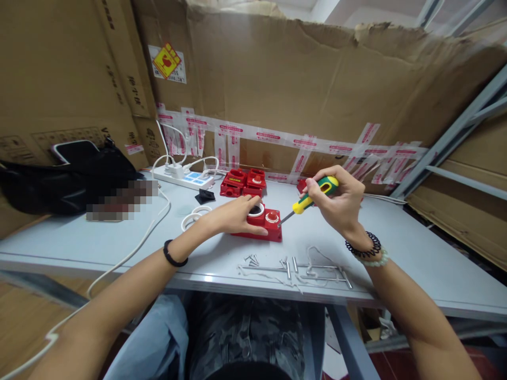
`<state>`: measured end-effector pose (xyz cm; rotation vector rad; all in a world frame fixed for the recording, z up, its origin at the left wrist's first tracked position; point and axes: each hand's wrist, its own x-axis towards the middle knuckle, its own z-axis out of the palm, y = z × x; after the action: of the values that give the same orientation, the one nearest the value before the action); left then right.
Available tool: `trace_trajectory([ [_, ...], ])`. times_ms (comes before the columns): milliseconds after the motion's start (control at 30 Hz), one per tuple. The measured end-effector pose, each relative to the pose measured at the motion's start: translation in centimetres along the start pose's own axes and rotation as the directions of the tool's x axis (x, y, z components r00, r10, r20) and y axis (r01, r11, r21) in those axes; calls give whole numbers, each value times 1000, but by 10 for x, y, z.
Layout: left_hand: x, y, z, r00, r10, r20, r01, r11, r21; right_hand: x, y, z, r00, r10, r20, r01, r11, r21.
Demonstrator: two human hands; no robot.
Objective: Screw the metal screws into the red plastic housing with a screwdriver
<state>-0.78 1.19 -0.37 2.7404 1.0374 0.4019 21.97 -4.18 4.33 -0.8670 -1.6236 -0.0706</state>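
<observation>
My right hand [344,198] is closed around the green and yellow handle of a screwdriver [319,194]. The screwdriver's tip meets the right corner of a red box [273,233], by a small screw. My left hand [241,215] grips the same box from its left side, thumb along the front and fingers over the far side. On top of the box are a white ring around a dark round opening and a red button [272,216] in a pale collar. Part of the box lies hidden under my left hand.
Loose screws [251,260] and metal T-shaped rods [320,265] with white string lie near the front edge. Behind are more red housings [242,182], a black piece [205,197] and a power strip [184,176]. White rings [191,221] lie left, beyond my forearm. Cardboard stands at the back.
</observation>
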Motion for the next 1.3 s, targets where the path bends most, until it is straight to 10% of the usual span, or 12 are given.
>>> trace_trajectory([
  [833, 0, 0, -1, 1000, 9, 7, -9, 1000, -10, 9, -20, 9, 983, -142, 116, 159, 975, -157],
  [1167, 1, 1, 1, 1000, 10, -3, -10, 1000, 12, 27, -44, 7, 822, -2, 569, 111, 981, -157],
  [1300, 1, 0, 2, 1000, 19, -20, -19, 1000, 14, 26, -47, 13, 891, 22, 453, 168, 913, -373],
])
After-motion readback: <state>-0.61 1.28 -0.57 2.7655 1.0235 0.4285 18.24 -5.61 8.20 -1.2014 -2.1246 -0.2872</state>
